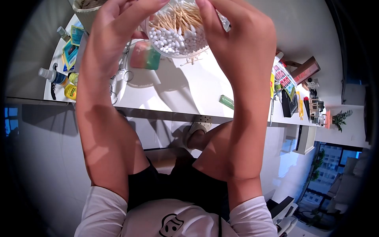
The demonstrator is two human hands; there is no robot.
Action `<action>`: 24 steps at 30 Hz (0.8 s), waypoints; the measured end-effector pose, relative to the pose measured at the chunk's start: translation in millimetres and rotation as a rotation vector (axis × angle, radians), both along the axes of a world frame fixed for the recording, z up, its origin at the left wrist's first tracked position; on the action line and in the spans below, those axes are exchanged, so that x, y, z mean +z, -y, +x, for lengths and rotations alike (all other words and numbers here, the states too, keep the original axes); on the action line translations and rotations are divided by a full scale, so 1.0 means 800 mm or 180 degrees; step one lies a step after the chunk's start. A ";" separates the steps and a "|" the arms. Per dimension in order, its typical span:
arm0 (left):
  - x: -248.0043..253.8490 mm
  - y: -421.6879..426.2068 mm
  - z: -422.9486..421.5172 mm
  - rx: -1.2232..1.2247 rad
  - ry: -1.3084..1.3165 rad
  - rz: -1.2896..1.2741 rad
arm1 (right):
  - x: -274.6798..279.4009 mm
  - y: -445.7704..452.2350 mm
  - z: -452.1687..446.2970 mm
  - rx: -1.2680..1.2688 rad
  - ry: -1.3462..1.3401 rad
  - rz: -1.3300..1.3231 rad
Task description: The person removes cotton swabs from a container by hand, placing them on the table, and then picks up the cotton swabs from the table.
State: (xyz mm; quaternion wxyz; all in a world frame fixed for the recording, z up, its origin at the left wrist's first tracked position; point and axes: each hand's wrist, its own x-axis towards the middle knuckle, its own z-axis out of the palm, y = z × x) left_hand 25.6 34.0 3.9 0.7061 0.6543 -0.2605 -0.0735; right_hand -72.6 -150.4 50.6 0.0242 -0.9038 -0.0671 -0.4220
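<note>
Two hands curl partly closed around a clear container (178, 56) of cotton swabs (177, 27): left hand (128, 15) at its left side, right hand (233, 19) at its right, over the white table's far part (205, 75).

Both forearms (246, 106) extend forward, bare. Left hand (128, 19) and right hand (241, 29) angle inward, fingers bent, partly out of view.
</note>
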 end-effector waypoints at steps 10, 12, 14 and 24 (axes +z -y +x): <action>0.004 0.017 -0.012 0.0156 -0.0087 0.0340 | -0.027 -0.020 0.015 0.0569 -0.0408 0.0798; 0.005 0.017 -0.014 0.0214 -0.0050 0.0495 | -0.026 -0.019 0.014 0.0407 -0.0552 0.0590; 0.006 0.019 -0.015 0.0250 -0.0025 0.0537 | -0.020 -0.015 0.012 0.0244 -0.0695 0.0382; 0.043 0.033 -0.037 0.0044 -0.0704 -0.0362 | -0.004 -0.018 0.009 0.0630 -0.0665 0.1829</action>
